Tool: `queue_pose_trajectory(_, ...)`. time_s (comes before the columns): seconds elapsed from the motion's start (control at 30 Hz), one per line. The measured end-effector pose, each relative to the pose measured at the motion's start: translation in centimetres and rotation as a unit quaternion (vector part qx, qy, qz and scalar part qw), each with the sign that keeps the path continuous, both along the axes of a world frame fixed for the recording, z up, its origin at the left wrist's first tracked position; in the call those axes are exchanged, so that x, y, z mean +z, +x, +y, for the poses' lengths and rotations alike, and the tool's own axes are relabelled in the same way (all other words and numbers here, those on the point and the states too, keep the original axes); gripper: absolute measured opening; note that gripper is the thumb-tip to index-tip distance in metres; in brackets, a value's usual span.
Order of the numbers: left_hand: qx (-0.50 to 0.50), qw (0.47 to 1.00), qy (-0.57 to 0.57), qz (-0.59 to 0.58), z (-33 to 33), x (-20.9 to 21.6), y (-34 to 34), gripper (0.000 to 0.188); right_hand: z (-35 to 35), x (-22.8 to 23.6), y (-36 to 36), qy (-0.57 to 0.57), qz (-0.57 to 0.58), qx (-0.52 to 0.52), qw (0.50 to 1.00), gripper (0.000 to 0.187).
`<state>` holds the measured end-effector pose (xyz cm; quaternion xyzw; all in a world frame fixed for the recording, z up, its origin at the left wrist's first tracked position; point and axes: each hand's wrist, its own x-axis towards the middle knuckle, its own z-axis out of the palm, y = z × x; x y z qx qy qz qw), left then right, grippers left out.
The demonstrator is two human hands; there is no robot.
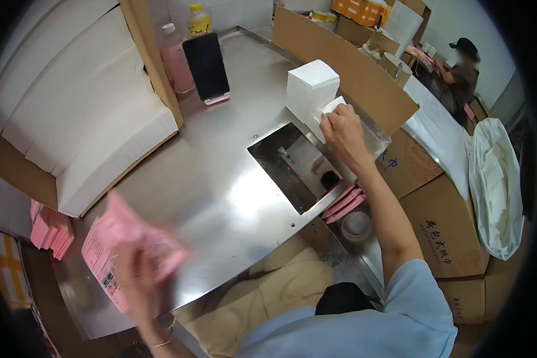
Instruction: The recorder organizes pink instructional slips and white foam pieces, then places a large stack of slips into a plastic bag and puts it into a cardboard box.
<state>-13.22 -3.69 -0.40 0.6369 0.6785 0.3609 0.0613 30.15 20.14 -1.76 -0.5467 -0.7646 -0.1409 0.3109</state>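
Note:
My right hand [343, 128] is closed in a pinch on a folded white paper tissue [333, 105], beside a tall stack of white tissues [313, 80]. Just below that hand lies a rectangular opening [280, 164] in the metal tabletop, with metal parts inside. At the near left, my left hand [136, 268] is smeared by motion over pink printed plastic wrappers [101, 259]. One pink wrapper [124, 215] by its fingers rises off the tabletop and is blurred too. Whether the fingers grip it I cannot tell.
A large open carton [152, 65] of white tissues stands at the left. A phone on a stand [207, 68] and bottles are behind. A cardboard strip [346, 62] borders the right side. Pink packets [345, 204] lie below the table edge. Another person [462, 74] sits far right.

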Motion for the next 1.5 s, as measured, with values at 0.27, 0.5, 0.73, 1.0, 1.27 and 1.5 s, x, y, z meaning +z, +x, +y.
queue_pose_trajectory(0.27, -0.201, 0.975, 0.047, 0.085, 5.1, -2.4, 15.4, 0.038, -3.2, 0.2, -3.2, 0.051, 0.078, 0.137, 0.986, 0.043)
queue_pose_trajectory(0.5, -0.083, 0.992, -0.034, 0.087, 4.3, -2.7, 13.8, 0.084, -11.5, -1.1, -13.3, -0.003, -0.075, 0.373, 0.925, 0.017)
queue_pose_trajectory(0.73, -0.025, 0.981, 0.009, 0.19, 4.4, -2.7, 13.7, 0.073, -10.6, -1.3, -11.2, 0.049, 0.024, 0.3, 0.953, 0.014)
queue_pose_trajectory(1.0, -0.018, 0.973, 0.016, 0.228, 4.8, -2.0, 15.0, 0.054, -1.6, -1.3, -0.2, 0.027, -0.041, -0.022, 0.999, 0.015)
queue_pose_trajectory(1.27, -0.118, 0.975, -0.046, 0.183, 4.7, -2.6, 16.5, 0.053, -2.1, -0.9, 0.9, 0.1, 0.008, 0.026, 0.995, 0.021)
queue_pose_trajectory(1.5, -0.151, 0.985, -0.026, 0.076, 5.6, -1.0, 14.1, 0.083, -16.6, -2.2, -10.0, 0.021, -0.017, 0.454, 0.891, 0.033)
